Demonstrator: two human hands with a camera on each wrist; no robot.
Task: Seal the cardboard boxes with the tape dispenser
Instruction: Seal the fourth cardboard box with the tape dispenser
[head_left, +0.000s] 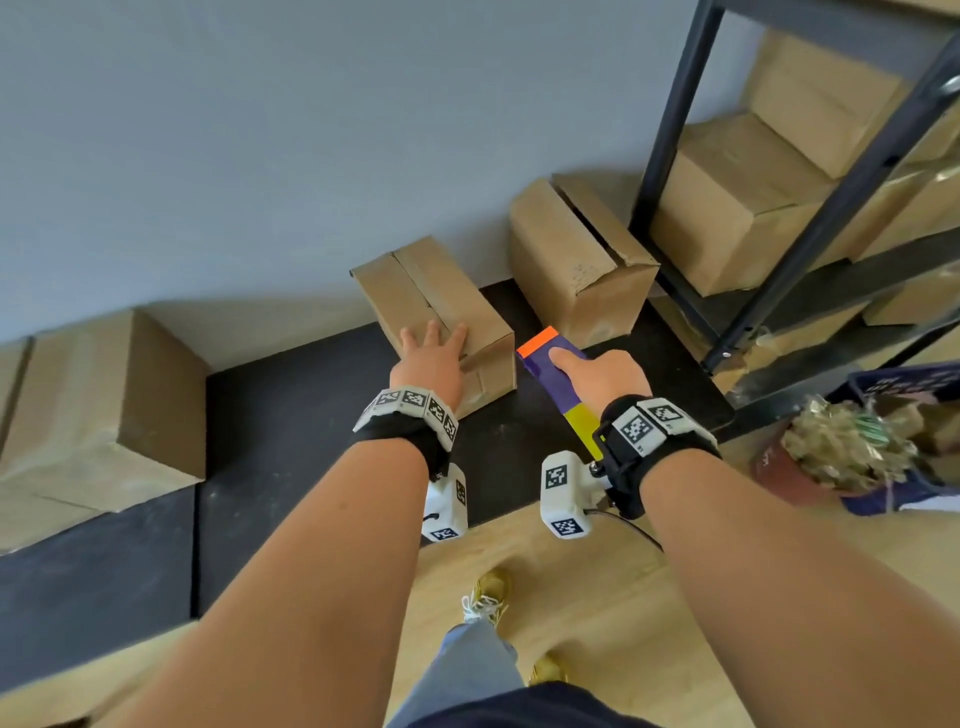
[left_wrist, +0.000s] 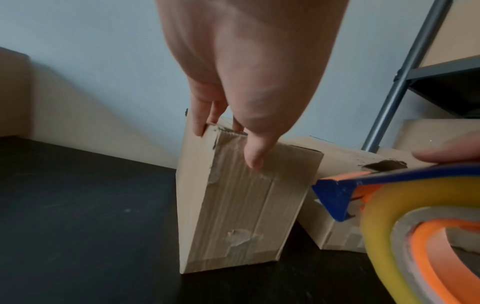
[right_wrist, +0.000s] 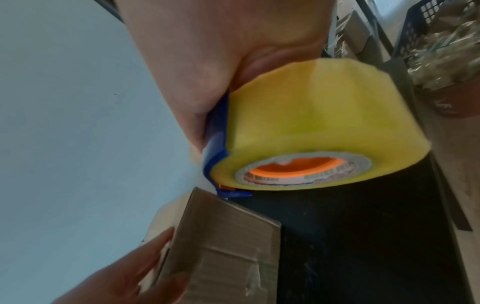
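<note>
- Sitting at the far left, one large cardboard box (head_left: 109, 410) overlaps the left edge of the black mat (head_left: 291, 441), well apart from the hands.
- Near the mat's back edge, the left hand (head_left: 434, 364) lies flat, fingers straight and spread, on a small cardboard box (head_left: 436, 312) whose worn corrugated end face shows torn paper patches.
- Just right of it, the right hand (head_left: 602, 379) grips a blue-and-orange tape dispenser (head_left: 545, 358) loaded with one yellow tape roll (right_wrist: 324, 123), forefinger stretched along its top.
- Behind the dispenser, a second small box (head_left: 576, 265) stands with a flap ajar.
- At the right, a dark metal shelf rack (head_left: 810, 234) holds several more boxes, beside a blue basket (head_left: 893, 384) of crinkled wrappers.
</note>
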